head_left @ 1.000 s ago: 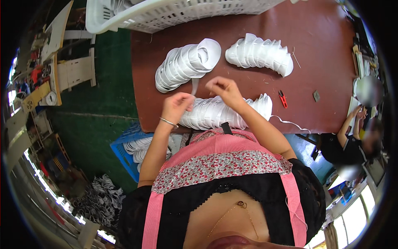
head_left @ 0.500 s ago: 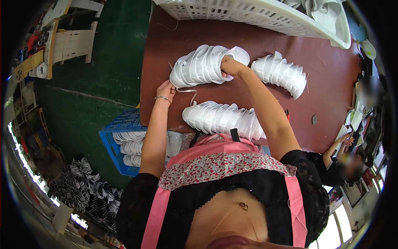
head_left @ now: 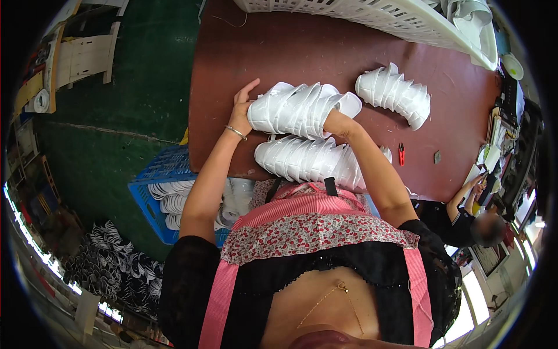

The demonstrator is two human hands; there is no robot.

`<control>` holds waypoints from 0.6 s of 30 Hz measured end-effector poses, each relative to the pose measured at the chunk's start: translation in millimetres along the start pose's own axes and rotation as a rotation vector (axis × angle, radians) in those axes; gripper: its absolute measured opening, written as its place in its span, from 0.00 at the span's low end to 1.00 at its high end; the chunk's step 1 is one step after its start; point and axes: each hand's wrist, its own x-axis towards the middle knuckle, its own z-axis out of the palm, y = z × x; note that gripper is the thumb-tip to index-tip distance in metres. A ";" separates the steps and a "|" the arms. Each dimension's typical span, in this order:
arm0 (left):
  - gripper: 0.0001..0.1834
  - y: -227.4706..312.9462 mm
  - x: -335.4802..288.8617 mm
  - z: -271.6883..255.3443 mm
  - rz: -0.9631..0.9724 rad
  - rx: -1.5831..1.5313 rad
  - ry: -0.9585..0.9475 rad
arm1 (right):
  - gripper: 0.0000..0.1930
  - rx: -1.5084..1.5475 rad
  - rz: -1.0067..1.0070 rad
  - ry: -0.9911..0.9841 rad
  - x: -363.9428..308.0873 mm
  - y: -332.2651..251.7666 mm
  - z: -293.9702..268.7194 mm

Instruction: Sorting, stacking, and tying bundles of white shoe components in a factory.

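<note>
You have three stacks of nested white pieces on or over the bench (head_left: 221, 64): the held stack (head_left: 293, 109) toward the left edge, the near stack (head_left: 311, 158) along the near edge, and the far stack (head_left: 392, 93) toward the far right corner. One pair of red snips (head_left: 401, 155) and one small grey block (head_left: 437, 157) lie near the right edge. Room opens between your held stack and the white basket (head_left: 372, 18) at the far edge. Your left hand (head_left: 240, 114) cups the stack's left end, one finger spread, others hidden; your right hand's (head_left: 342, 124) fingers reach into its right end, their grip untellable.
</note>
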 end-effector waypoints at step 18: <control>0.33 -4.3 11.3 22.3 -0.089 0.043 -0.452 | 0.32 -0.057 -0.082 -0.052 -1.1 36.0 -1.2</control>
